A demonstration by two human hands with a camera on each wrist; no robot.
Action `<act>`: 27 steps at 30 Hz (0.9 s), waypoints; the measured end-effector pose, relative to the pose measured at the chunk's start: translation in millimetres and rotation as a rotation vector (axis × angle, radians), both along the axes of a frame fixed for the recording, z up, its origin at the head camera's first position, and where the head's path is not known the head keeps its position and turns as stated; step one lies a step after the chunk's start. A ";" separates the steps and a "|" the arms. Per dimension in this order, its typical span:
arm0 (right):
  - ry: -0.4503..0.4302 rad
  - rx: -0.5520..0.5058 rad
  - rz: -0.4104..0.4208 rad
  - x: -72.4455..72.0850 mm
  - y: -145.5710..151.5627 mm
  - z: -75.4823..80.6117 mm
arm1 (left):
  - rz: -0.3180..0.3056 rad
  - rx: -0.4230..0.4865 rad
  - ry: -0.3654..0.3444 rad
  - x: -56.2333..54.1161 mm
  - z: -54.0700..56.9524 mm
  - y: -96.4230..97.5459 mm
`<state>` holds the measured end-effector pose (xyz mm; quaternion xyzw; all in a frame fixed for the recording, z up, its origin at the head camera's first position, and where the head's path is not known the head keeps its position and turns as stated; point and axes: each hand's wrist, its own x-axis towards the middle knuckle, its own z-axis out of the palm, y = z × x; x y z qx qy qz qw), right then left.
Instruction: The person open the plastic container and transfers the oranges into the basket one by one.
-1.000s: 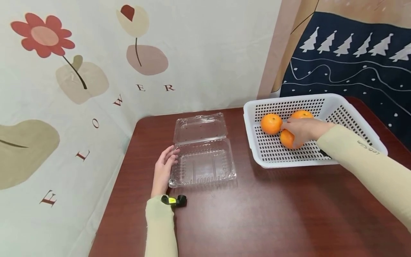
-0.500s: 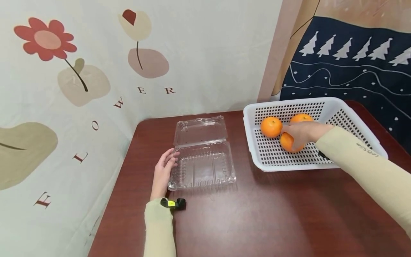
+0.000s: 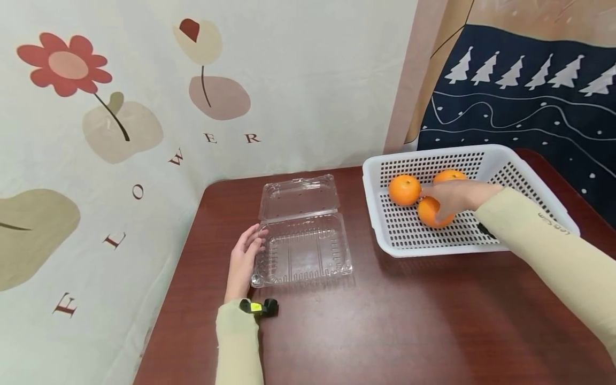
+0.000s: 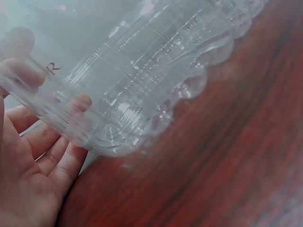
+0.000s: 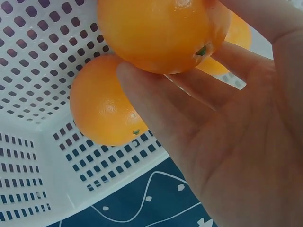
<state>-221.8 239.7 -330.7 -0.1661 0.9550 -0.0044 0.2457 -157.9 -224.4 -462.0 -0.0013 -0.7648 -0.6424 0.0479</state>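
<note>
My left hand rests along the left side of a clear plastic clamshell container, its fingers relaxed. In the left wrist view, fingertips show through the clear wall. The container lies with its lid folded back. Inside a white basket, my right hand holds the front orange, thumb on the near side. In the right wrist view, the fingers curl round that orange. A second orange sits to its left and a third behind, partly hidden by the hand.
The white perforated basket stands at the right back of the dark red wooden table. A patterned cloth hangs behind and to the left. On the right hangs a navy cloth with white trees.
The view shifts slightly. My right hand stays at the front orange with hardly any movement, and my left hand keeps its place at the container's side.
</note>
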 end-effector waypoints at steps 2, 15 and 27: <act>0.009 -0.005 -0.005 1.4 0.5 0.4 | 0.003 -0.002 -0.009 -0.8 -0.2 0.3; 0.000 -0.059 -0.063 4.8 7.0 10.6 | 0.002 0.011 -0.058 2.8 22.7 9.6; 0.178 -0.237 -0.026 9.9 -4.4 36.6 | 0.050 0.042 -0.103 4.7 23.2 -19.5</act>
